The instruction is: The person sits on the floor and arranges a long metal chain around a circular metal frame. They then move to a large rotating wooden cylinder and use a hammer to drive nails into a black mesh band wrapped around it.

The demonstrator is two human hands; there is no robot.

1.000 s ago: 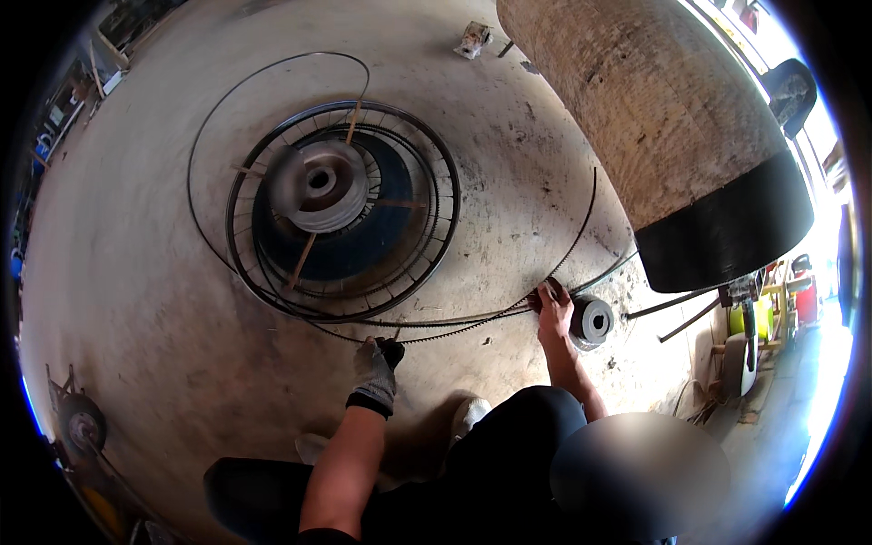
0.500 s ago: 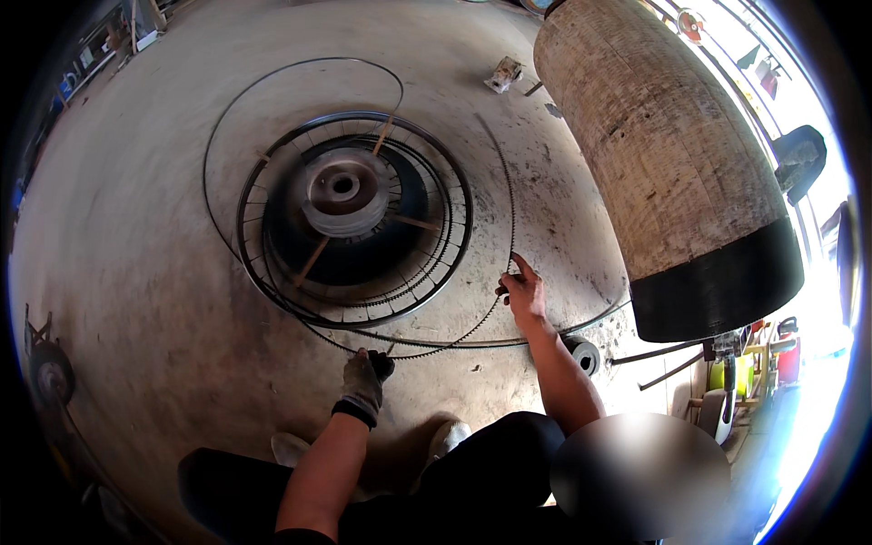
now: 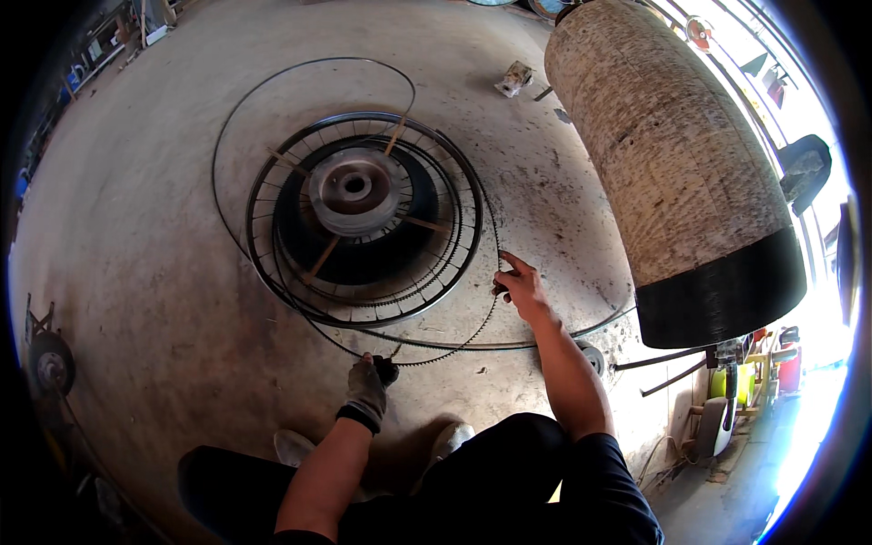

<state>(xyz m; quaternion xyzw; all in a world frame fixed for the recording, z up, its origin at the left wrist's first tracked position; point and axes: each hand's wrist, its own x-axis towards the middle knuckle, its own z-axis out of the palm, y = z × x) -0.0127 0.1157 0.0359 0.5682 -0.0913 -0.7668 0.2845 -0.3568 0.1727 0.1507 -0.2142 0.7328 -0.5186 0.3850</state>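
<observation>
Toothed strip swings in against the spoked wheel

From where I stand, the change is on the right side. A second ago the person's bare right hand [image 3: 521, 283] was down beside the grey roller [image 3: 593, 361]; now it is up near the edge of the spoked wheel [image 3: 479, 222]. The upper length of the toothed strip [image 3: 454, 352], which half a second ago stood out well clear of the wheel, now curves close along the outside of its right rim. The gloved left hand [image 3: 370, 381] is in nearly the same place as before, low and in front of the wheel.

The left hand is clenched around the strip. The right grips more lightly: index finger stretched out along the strip, the others curled in at it, thumb partly hidden.

The strip is thin and black, with fine teeth on its outer edge. Between the hands it sags in a smooth bow over the concrete floor [image 3: 163, 272]; beyond the left hand it runs up toward the wheel, at whose middle sits a grey metal pulley [image 3: 354, 193].
</observation>
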